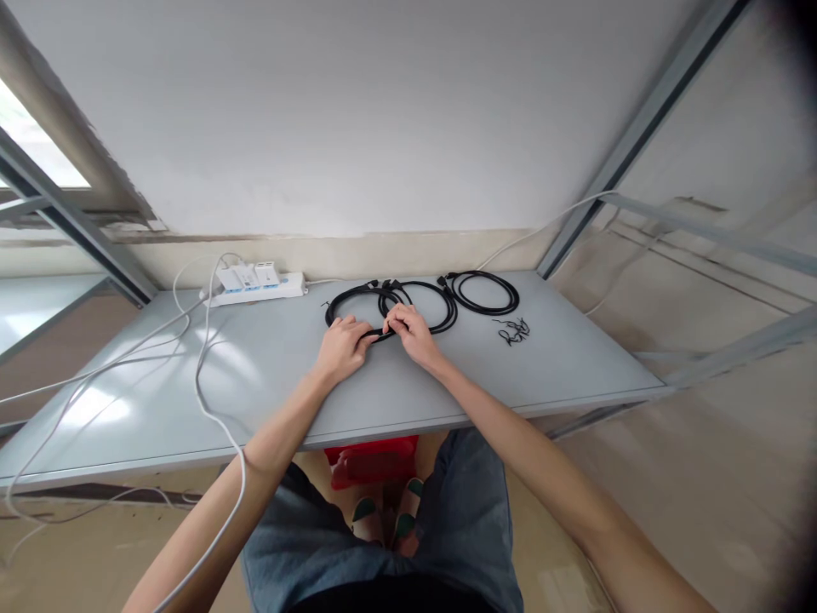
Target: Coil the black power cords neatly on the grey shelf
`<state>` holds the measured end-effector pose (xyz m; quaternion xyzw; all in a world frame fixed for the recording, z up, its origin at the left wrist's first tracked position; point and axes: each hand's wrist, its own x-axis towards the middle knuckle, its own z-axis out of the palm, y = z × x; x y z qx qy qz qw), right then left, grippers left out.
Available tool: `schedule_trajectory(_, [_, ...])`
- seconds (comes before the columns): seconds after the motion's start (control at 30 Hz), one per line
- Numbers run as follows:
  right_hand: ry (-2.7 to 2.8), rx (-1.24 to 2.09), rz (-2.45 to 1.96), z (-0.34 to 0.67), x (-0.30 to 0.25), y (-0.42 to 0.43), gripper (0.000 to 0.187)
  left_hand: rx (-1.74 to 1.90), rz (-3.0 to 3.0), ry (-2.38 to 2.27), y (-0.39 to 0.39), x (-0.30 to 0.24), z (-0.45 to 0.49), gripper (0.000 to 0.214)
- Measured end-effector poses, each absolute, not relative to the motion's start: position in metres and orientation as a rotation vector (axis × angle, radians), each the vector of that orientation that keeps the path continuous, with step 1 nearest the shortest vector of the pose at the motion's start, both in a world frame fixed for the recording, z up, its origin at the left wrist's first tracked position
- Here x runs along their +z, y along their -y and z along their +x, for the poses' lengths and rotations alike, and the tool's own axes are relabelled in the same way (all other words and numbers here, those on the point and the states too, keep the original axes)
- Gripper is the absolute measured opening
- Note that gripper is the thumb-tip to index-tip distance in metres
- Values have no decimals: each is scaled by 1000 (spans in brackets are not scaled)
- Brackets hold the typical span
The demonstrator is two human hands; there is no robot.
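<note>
A coiled black cable (336, 303) lies on the grey metal table, partly overlapping a second black coil (455, 317) to its right. At the near edge of the first coil, my left hand (345, 347) is closed on the cable, fingers curled over it. Just to the right, my right hand (412, 332) pinches near the same stretch of cable, where the two coils meet; its fingertips hide the exact grip. Plug ends (391, 285) rest at the back of these coils. Off to the right sits a third coiled cable (516, 298), with a small pile of black ties (514, 331) in front.
A white power strip (290, 285) with chargers stands at the back left. White cords (197, 375) trail from it across the table and over my left forearm. Metal posts (578, 223) rise at both sides. Below the table's front edge is a red stool (374, 462).
</note>
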<state>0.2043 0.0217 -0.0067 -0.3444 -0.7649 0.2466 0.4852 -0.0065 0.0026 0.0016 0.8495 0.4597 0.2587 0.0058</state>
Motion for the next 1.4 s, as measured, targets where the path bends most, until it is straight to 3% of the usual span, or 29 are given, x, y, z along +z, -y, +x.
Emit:
schedule_trajectory(0.2, [1890,612,-880,204,-6,-23,43,830,2625,-1529,-1,2,-6,29])
schedule_trajectory(0.47, [1719,500,-859,198,-11,-19,12,859,2564,-1550,-3,1,-6,30])
schedule_trajectory(0.83, [1796,363,-879,197,-1,-9,11,862,2578,-1545,0,3,-5,28])
schedule_trajectory(1.4, [1801,470,-848,196,-3,-13,11,850,2625,-1481,-2,-1,-6,29])
